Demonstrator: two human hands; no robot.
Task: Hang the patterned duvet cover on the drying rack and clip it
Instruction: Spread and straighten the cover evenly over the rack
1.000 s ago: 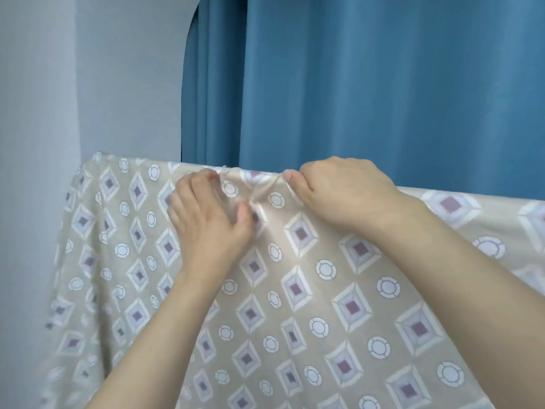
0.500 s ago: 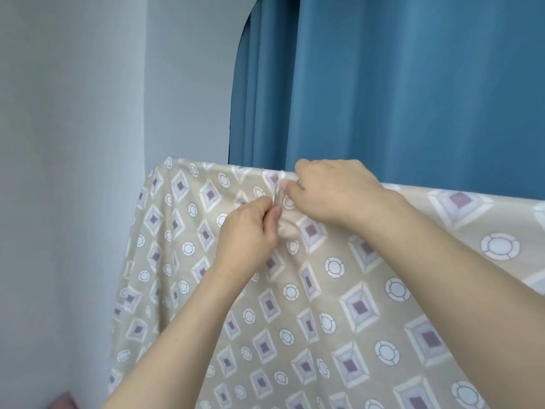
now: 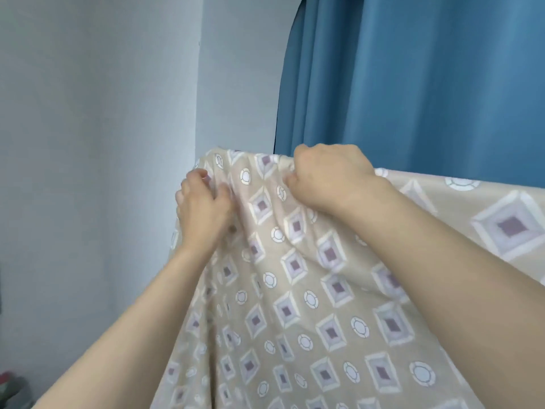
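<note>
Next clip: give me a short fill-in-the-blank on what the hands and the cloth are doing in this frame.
1. Both hands grip the patterned ____ near its top edge.
2. The left hand holds the cloth at its ____ end, beside the wall.
3. Behind the right hand hangs a ____ curtain.

Missing words: duvet cover; left; blue

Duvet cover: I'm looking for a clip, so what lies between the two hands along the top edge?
Only gathered duvet cover between left hand and right hand; head view shows no clip.
</note>
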